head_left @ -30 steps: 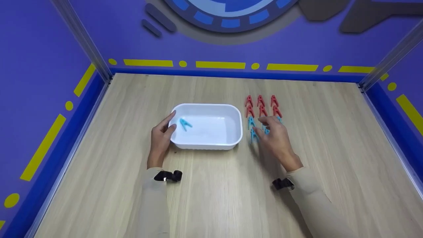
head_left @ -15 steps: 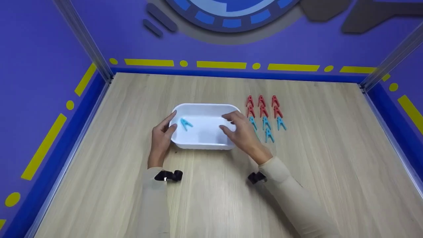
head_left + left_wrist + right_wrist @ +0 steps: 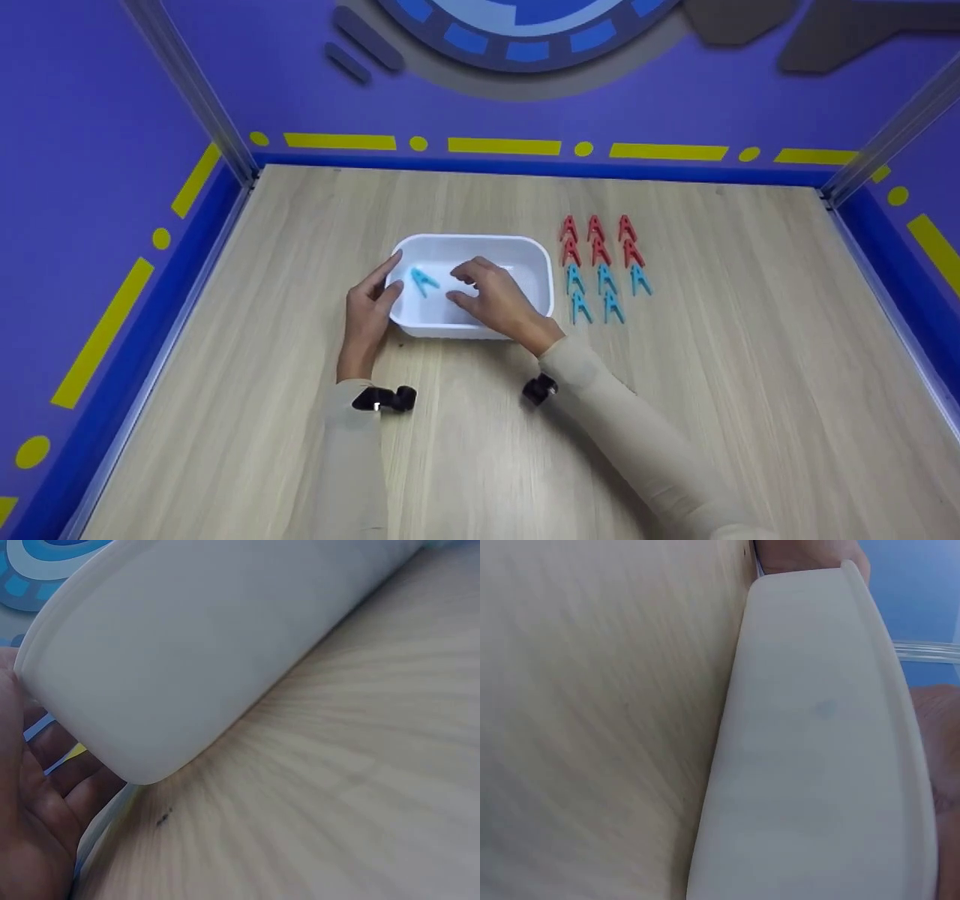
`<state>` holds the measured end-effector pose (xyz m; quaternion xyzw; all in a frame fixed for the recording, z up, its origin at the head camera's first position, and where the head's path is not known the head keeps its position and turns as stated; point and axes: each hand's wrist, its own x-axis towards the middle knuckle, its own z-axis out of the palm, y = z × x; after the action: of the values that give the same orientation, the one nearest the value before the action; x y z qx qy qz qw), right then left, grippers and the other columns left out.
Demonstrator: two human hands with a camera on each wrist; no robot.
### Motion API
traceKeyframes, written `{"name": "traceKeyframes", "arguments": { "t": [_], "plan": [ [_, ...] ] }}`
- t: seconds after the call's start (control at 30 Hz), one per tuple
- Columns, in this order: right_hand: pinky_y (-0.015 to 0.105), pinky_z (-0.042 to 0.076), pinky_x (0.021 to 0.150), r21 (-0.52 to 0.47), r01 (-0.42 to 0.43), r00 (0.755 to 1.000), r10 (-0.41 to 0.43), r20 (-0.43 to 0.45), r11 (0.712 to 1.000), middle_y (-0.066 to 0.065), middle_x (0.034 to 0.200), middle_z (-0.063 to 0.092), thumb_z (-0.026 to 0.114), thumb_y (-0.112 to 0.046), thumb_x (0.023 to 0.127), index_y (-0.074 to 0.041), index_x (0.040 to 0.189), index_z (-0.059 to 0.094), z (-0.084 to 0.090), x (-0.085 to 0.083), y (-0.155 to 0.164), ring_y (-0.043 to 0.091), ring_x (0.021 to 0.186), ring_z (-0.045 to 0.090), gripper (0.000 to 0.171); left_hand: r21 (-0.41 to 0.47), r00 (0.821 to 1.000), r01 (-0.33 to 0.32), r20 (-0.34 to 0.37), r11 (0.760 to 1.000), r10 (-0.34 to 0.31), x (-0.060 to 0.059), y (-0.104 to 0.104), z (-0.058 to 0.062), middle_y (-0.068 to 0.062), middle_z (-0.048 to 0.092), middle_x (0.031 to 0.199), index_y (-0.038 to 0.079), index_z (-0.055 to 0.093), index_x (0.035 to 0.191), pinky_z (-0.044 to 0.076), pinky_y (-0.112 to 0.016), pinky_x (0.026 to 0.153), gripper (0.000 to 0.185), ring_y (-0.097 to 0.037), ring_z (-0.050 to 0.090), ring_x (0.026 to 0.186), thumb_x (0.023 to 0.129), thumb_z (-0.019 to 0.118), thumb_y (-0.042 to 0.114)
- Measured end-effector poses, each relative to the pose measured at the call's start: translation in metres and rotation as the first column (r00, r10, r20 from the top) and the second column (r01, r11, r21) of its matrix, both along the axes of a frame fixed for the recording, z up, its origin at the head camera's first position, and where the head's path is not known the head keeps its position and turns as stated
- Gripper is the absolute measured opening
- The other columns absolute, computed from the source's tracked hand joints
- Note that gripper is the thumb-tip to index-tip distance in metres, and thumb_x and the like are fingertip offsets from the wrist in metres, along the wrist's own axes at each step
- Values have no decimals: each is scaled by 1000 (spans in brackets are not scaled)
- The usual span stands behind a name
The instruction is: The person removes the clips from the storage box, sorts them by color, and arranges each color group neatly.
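Observation:
A white plastic tub (image 3: 465,330) stands on the table, and one light-blue clothespin (image 3: 424,282) lies inside near its left end. My left hand (image 3: 367,307) grips that left end, thumb over the rim and fingers outside. In the left wrist view the fingers of this hand (image 3: 45,795) reach along the tub's outer wall (image 3: 172,652). Over the middle of the tub is my right hand (image 3: 499,300), its bent fingers and thumb apart with nothing visible between them, pointing at the clothespin. The right wrist view shows mostly the tub's side wall (image 3: 817,735).
To the right of the tub, several red clothespins (image 3: 598,251) stand in two rows of three. In front of them are several light-blue clothespins (image 3: 607,280), three in one row and two in the nearest. A blue wall (image 3: 502,112) borders the table's back edge.
My right hand has moved left from above the light-blue clothespins on the table, across the tub's right rim, to over its middle. My left hand, the tub and the clothespin in it stay put.

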<state>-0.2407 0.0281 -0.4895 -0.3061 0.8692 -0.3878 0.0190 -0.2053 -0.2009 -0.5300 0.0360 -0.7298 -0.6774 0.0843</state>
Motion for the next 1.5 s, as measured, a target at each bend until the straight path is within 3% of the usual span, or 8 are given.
{"name": "traceKeyframes", "arguments": {
  "t": [0.13,0.33,0.47,0.7,1.0,1.5],
  "plan": [
    [45,58,98,22,-40,999,40,31,999,22,119,70,77,-13,99,9,126,69,-3,-7,-9,34,110,69,36,-6,1000,-2,-8,1000,2,-6,-3,-13,-2,48,162,13,59,152,28,-33,126,49,-16,36,154,105,58,1],
    [44,58,96,52,-70,997,68,29,996,22,115,71,79,-13,97,10,122,71,-11,-15,-20,34,106,69,34,-12,997,-1,-72,1000,0,-6,-4,-20,-3,53,158,13,62,150,31,-33,125,48,-16,40,152,104,60,0],
    [43,57,97,83,-69,997,67,27,994,21,114,71,79,-13,97,9,122,71,-14,-19,-28,33,106,69,35,-6,994,1,-109,1000,-2,-6,-4,-20,-5,55,157,10,63,148,32,-34,124,47,-18,42,151,102,60,-2],
    [39,56,97,168,-33,999,27,34,985,17,115,71,78,-15,99,6,125,71,-15,-24,-39,28,105,68,35,-38,996,-4,-84,999,1,-5,-3,-20,0,54,158,15,63,149,32,-32,124,48,-14,41,151,104,60,1],
    [34,56,97,260,21,998,-34,46,965,13,118,67,77,-21,100,2,130,68,-13,-25,-49,24,106,65,39,-44,995,4,-98,999,-9,-6,-3,-17,-4,54,158,12,62,150,33,-34,124,48,-18,42,151,103,60,-1],
    [39,56,92,247,27,1000,-25,-13,969,15,110,65,76,-13,97,5,119,70,-18,-29,-51,28,98,62,30,-29,995,-8,-99,1000,5,-7,-4,-16,-3,54,157,12,63,149,32,-32,124,49,-17,41,151,102,62,0]
  ]
}}
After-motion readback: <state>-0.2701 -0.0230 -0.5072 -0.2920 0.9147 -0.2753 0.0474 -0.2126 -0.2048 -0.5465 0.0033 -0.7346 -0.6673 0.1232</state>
